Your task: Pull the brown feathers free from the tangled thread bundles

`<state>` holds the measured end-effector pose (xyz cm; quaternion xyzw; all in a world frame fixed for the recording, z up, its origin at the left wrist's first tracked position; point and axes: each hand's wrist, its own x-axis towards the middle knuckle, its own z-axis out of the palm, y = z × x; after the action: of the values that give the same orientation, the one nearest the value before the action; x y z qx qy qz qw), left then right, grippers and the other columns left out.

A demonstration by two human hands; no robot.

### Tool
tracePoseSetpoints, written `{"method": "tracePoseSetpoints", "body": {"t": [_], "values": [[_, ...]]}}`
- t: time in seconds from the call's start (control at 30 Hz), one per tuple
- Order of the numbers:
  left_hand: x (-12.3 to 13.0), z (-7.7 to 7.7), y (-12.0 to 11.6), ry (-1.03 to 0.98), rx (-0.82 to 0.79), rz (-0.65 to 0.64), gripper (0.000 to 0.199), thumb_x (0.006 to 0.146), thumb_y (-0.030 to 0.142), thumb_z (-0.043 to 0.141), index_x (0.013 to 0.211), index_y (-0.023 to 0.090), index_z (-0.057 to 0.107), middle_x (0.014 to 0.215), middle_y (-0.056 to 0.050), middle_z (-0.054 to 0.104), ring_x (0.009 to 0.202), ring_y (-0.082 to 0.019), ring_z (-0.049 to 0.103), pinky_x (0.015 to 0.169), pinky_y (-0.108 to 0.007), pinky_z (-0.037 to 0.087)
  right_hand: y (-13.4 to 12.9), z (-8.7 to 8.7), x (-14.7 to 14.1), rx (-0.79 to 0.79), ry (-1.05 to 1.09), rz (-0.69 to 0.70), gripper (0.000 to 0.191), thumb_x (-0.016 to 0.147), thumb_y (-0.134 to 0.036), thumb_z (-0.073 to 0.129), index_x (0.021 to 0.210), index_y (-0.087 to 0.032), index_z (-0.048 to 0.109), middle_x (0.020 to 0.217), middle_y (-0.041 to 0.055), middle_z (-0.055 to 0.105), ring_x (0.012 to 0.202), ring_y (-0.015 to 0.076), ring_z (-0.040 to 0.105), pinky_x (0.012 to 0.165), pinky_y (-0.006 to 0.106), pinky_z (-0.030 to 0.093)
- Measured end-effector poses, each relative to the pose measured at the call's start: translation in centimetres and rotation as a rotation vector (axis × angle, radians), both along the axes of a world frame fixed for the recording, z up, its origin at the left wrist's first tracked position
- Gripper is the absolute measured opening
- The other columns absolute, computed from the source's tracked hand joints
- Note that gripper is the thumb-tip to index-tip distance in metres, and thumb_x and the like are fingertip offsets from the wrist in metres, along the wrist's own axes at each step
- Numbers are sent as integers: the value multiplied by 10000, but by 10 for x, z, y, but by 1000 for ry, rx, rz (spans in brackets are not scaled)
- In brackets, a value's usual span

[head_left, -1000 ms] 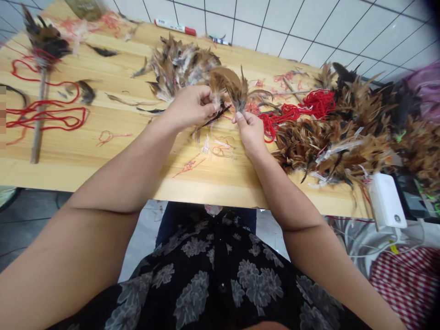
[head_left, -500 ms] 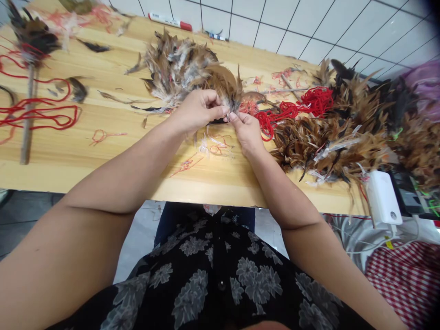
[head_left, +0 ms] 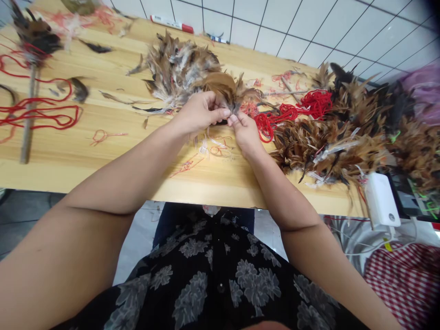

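Note:
My left hand and my right hand meet over the middle of the wooden table, thumbs and fingers pinched. Both close on the base of a small bunch of brown feathers, whose tips fan out above my fingers. What lies right between the fingertips is partly hidden. Just behind my left hand rests a larger heap of brown and grey feathers. A tangle of red yarn lies to the right of my right hand, and scraps of string lie below both hands.
At left, a stick topped with dark feathers lies beside loops of red cord. A strip of brown feathers covers the right side. A white power bank sits at the right edge, and a red-capped marker by the tiled wall.
The feathers in my fingers have spread wider, with some now leaning to the right. Both hands stay in nearly the same place.

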<state>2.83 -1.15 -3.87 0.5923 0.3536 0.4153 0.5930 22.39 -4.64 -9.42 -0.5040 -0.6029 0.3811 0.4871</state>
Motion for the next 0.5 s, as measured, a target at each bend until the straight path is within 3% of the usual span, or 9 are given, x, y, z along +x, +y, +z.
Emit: {"method": "tracePoseSetpoints", "body": {"t": [0.13, 0.3, 0.4, 0.5], "values": [[2, 0, -1, -2, -51, -83, 308, 940, 151, 1068, 847, 196, 778, 801, -44, 776, 788, -213, 761, 786, -325, 624, 0, 0, -3, -22, -25, 1, 451, 1236, -479, 747, 858, -266, 623, 891, -25, 647, 922, 190, 624, 1095, 387, 617], [0, 2, -6, -100, -62, -197, 359, 912, 293, 1118, 802, 193, 791, 837, -63, 796, 881, -240, 814, 912, -375, 662, -5, 7, -6, -52, -48, 57, 479, 1255, -509, 705, 858, -263, 600, 899, -16, 630, 965, 192, 649, 1108, 405, 621], [1, 2, -8, -76, -47, -169, 542, 836, 523, 1223, 865, 230, 768, 884, -61, 806, 994, -305, 825, 1000, -468, 680, -10, 15, -7, -77, -63, 89, 480, 1258, -486, 700, 845, -258, 614, 880, -11, 629, 962, 197, 646, 1138, 430, 630], [0, -1, -3, -24, -11, -125, 751, 681, 787, 1254, 869, 278, 735, 850, -49, 799, 1012, -330, 765, 1051, -553, 664, -16, 29, -9, -75, -21, 106, 474, 1226, -523, 774, 847, -255, 679, 912, 6, 713, 1073, 228, 726, 1198, 445, 646]]}}
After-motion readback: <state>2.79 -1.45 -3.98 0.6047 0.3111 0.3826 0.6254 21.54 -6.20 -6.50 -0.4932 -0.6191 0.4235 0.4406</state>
